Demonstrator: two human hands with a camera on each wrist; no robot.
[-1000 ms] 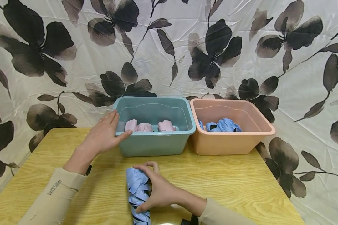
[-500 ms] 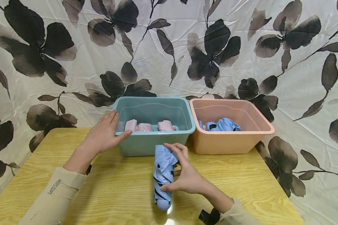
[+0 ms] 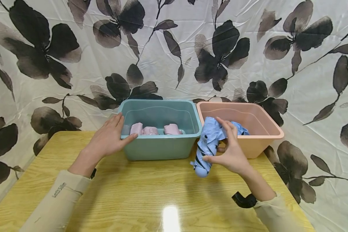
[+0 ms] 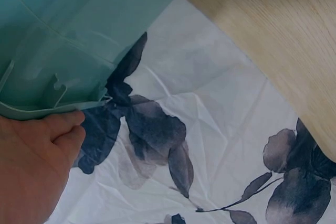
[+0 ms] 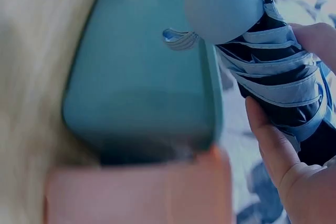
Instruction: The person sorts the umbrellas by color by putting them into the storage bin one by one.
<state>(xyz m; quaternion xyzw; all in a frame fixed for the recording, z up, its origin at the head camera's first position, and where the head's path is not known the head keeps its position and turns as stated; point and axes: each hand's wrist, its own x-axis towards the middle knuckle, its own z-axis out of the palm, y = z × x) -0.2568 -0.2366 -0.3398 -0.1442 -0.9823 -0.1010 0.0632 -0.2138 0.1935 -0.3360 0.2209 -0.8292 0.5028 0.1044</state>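
A folded blue umbrella (image 3: pixel 206 146) with black showing between its folds is gripped by my right hand (image 3: pixel 232 153). It is raised and tilted in front of the peach bin (image 3: pixel 256 146), its top end overlapping the bin's near rim in the head view. The right wrist view shows its rounded pale blue handle end (image 5: pixel 224 6) and a small wrist loop (image 5: pixel 179 39), with thumb and fingers on either side of the folds. My left hand (image 3: pixel 108 133) rests with extended fingers on the left rim of the teal bin (image 3: pixel 159 148).
Several pink fabric bundles (image 3: pixel 149 130) lie in the teal bin. Blue folded fabric (image 3: pixel 240 128) lies in the peach bin, right beside it. Both bins stand at the back of the wooden table (image 3: pixel 127 196), before a floral cloth (image 3: pixel 168 54).
My right hand has lifted the umbrella and carried it right and away from me, from the table's front middle to the peach bin. My left hand has stayed on the teal bin.
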